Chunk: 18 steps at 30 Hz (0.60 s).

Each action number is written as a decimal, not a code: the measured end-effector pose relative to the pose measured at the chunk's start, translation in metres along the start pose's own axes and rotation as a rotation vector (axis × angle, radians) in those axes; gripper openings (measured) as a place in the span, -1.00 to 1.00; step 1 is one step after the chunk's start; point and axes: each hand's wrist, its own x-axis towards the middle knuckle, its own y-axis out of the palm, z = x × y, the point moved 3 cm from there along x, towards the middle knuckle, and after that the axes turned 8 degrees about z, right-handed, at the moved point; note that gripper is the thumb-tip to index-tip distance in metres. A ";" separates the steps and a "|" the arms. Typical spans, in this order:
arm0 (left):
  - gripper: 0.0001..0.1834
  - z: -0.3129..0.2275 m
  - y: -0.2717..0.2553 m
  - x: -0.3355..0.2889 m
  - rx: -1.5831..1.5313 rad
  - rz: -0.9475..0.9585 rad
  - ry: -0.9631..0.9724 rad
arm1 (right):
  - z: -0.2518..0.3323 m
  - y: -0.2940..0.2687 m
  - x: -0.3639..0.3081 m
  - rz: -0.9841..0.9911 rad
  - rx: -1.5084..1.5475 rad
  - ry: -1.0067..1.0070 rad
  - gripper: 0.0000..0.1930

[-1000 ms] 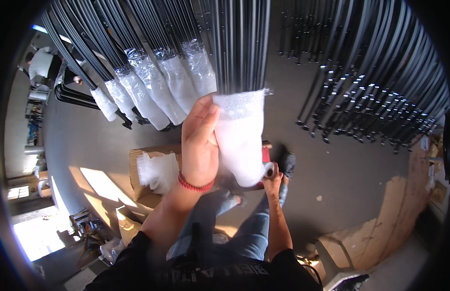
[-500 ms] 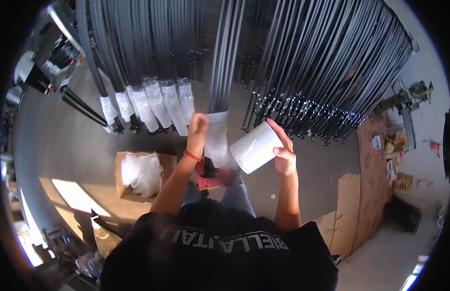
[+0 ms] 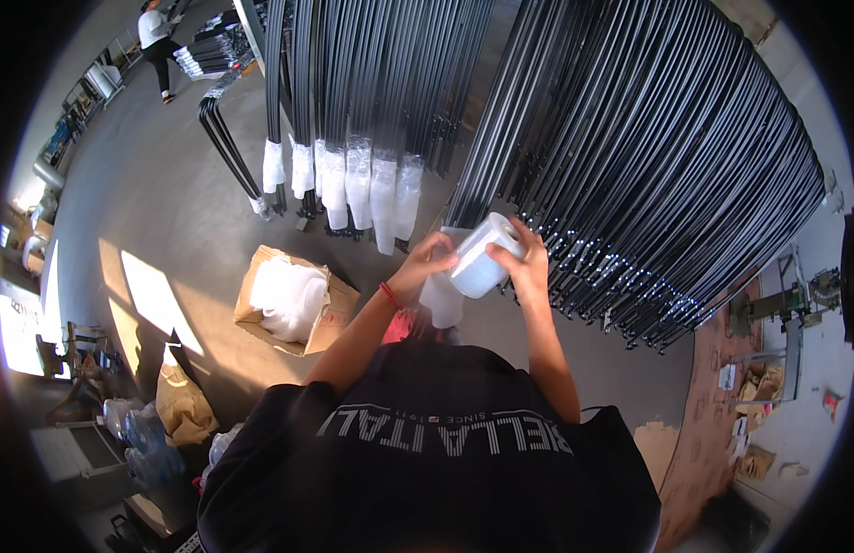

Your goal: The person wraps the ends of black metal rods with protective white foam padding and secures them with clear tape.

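Film roll (image 3: 483, 267) sat gripped in the right hand (image 3: 532, 265), left hand (image 3: 423, 268) half-curled at its left edge (couldn't tell if pinching), by a white-sleeved bundle (image 3: 443, 304), seemingly unfinished, with wrapped ends (image 3: 358, 184) done farther left and rods (image 3: 648, 212) at right bare, apparently left to do.

The grey floor (image 3: 151, 212) carries an open cardboard box (image 3: 336, 309), with a bright sunlit patch (image 3: 160, 300) nearby.

Sheeting (image 3: 293, 300) lies in the carton (image 3: 340, 310) (roll (image 3: 480, 271) at right)
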 end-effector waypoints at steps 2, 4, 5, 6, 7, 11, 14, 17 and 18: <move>-0.81 0.002 0.000 0.002 0.040 0.021 0.010 | -0.001 0.004 -0.001 -0.039 -0.035 -0.006 -0.25; -0.82 0.005 0.000 0.003 0.030 0.019 -0.008 | 0.004 0.003 -0.002 -0.055 -0.131 0.021 -0.25; -0.83 0.005 -0.001 0.003 0.026 0.015 -0.017 | 0.008 0.004 -0.002 -0.062 -0.177 0.034 -0.26; -0.84 0.004 -0.002 0.004 0.016 0.015 -0.018 | 0.013 0.006 -0.002 -0.072 -0.199 0.046 -0.27; -0.84 0.004 -0.001 0.004 -0.001 0.017 -0.023 | 0.016 0.007 -0.003 -0.077 -0.223 0.046 -0.28; -0.86 0.011 -0.003 0.007 -0.051 0.027 -0.030 | 0.018 0.007 0.000 -0.090 -0.284 0.041 -0.30; -0.85 0.014 -0.001 0.009 -0.087 0.027 -0.091 | 0.021 0.002 0.003 -0.071 -0.337 0.070 -0.30; -0.82 0.019 -0.001 0.012 -0.140 0.084 -0.124 | 0.030 -0.002 0.002 -0.048 -0.389 0.105 -0.31; -0.82 0.021 -0.001 0.012 -0.136 0.096 -0.124 | 0.032 -0.002 0.001 -0.041 -0.404 0.115 -0.32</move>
